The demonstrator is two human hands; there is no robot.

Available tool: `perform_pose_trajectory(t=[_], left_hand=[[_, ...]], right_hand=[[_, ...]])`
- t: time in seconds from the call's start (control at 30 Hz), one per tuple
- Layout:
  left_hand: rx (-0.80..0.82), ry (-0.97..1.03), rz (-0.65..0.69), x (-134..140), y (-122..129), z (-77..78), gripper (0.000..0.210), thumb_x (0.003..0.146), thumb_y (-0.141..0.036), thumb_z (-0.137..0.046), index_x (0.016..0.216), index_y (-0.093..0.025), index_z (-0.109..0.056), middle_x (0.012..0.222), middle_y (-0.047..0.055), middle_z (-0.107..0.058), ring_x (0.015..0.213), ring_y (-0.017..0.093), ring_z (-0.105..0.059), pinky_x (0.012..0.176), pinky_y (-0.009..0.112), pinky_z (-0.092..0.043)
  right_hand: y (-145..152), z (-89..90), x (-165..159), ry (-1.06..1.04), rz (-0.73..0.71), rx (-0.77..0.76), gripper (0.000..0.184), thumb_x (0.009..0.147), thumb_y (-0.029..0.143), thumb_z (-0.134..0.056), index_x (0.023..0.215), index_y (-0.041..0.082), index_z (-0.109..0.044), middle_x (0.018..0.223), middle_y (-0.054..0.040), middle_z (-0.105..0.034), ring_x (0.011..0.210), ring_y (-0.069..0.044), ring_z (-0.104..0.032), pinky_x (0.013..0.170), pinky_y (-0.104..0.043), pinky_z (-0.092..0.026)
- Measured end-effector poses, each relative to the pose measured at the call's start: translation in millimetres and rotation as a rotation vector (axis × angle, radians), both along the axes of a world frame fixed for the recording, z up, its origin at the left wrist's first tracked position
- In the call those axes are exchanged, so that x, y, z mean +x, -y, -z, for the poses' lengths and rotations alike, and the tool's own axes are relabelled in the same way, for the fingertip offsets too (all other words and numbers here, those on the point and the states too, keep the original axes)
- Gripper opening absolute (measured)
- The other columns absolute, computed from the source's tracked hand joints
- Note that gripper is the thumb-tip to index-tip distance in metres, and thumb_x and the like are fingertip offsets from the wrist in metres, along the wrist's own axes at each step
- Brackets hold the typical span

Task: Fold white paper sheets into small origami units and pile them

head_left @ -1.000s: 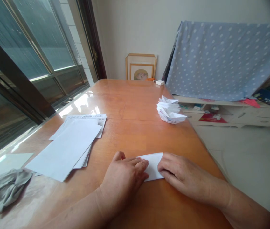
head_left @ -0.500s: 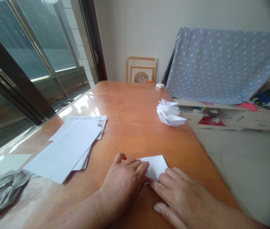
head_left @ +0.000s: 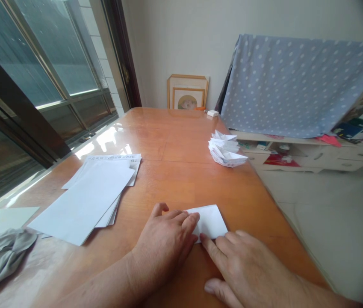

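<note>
A folded sheet of white paper (head_left: 211, 220) lies on the table in front of me. My left hand (head_left: 171, 233) holds its left part down, fingers closed together and bent over it, covering that end. At the near edge of the sheet, the index fingertip of my right hand (head_left: 242, 259) presses on the paper. The right thumb stands apart on the table side, and nothing is gripped in that hand.
Loose white sheets (head_left: 88, 194) are piled on the left of the wooden table (head_left: 168, 179), beside a grey cloth (head_left: 4, 256). Several folded paper boats (head_left: 226, 149) stand nested near the right edge. A small white box (head_left: 212, 113) sits at the far end.
My right hand has slid slightly down and off the paper, uncovering more of its right part. The left hand stays on the sheet. The whole view has shifted a little.
</note>
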State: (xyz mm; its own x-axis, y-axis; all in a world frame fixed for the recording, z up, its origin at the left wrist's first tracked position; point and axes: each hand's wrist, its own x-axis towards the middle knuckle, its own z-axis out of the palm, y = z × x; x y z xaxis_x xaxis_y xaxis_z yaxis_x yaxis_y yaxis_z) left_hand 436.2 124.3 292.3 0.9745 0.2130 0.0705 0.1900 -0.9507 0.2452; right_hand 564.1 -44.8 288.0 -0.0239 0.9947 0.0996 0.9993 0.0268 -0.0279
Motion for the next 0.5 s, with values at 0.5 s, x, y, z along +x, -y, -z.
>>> perform_pose_trajectory(t=[0.5], left_hand=[[0.065, 0.007, 0.061, -2.2, -0.7, -1.6, 0.029, 0.094, -0.026, -0.053, 0.122, -0.023, -0.058, 0.100, 0.005, -0.071, 0.090, 0.022, -0.065, 0.087, 0.040, -0.034]], right_hand=[[2.1, -11.0, -9.6, 0.125, 0.104, -0.171, 0.065, 0.079, 0.058, -0.070, 0.125, 0.012, -0.067, 0.078, -0.0120, -0.073, 0.068, -0.029, -0.068, 0.060, -0.037, -0.046]])
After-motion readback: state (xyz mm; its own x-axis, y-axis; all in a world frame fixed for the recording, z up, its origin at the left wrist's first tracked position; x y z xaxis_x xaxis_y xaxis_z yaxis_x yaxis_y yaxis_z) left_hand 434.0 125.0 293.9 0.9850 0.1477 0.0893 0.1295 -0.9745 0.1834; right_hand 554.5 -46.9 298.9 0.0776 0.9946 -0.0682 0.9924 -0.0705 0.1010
